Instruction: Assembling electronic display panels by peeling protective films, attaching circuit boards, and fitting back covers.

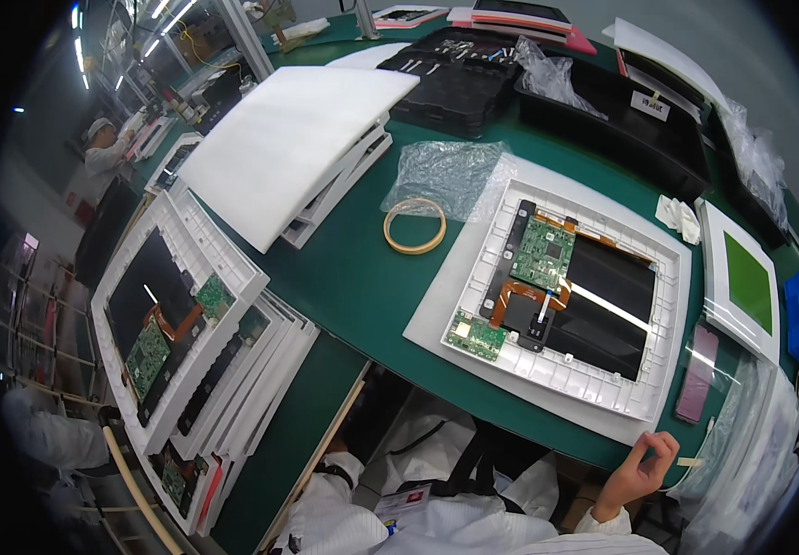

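My right hand [638, 474] is at the table's front edge, just below the near right corner of a white foam sheet [427, 319]. Its fingers are curled in toward the thumb; whatever they may hold is too small to make out. On the foam lies an open white display housing [594, 400], its inside facing up. Inside it are a large green circuit board [544, 253], a smaller board [476, 337], an orange flex cable [510, 294] and a black panel [608, 277]. A pale yellow tab [691, 462] is right of my hand. My left hand does not show.
Stacked housings [178, 314] stand at left, beside a white foam-topped pile [298, 129]. A tape roll [415, 248] and bubble wrap [441, 176] lie mid-table. Black bins [612, 125] are behind. A pink phone-like slab [697, 375] and a green-screened panel [749, 282] lie right.
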A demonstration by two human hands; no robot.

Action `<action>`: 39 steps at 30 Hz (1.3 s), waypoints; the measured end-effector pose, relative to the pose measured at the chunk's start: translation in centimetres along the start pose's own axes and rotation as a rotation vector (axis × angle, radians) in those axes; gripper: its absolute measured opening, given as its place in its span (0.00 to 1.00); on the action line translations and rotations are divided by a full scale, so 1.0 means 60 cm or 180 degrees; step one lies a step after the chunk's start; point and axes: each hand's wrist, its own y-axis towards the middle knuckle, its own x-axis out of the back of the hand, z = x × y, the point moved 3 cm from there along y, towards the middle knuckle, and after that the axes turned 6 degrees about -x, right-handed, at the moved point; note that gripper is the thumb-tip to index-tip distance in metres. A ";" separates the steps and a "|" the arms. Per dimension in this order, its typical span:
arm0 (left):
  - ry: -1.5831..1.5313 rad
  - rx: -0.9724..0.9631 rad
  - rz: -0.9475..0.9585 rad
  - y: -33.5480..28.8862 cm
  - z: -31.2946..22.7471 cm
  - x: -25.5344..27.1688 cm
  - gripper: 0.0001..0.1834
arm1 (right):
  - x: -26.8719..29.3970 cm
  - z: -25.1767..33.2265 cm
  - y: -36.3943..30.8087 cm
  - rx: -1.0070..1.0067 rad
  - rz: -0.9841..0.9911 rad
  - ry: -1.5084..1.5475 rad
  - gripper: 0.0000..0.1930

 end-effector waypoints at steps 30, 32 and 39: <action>-0.3642 -0.1960 -0.0619 -0.204 -0.094 0.113 0.06 | -0.440 0.035 -0.482 -0.3428 0.5141 0.0409 0.44; -0.3662 -0.1921 -0.0469 -0.214 -0.078 0.127 0.06 | -0.428 0.072 -0.497 -0.3800 0.5230 0.0705 0.46; -0.3669 -0.2142 0.0115 -0.263 -0.083 0.164 0.06 | -0.436 0.027 -0.523 -0.3554 0.5461 0.0665 0.44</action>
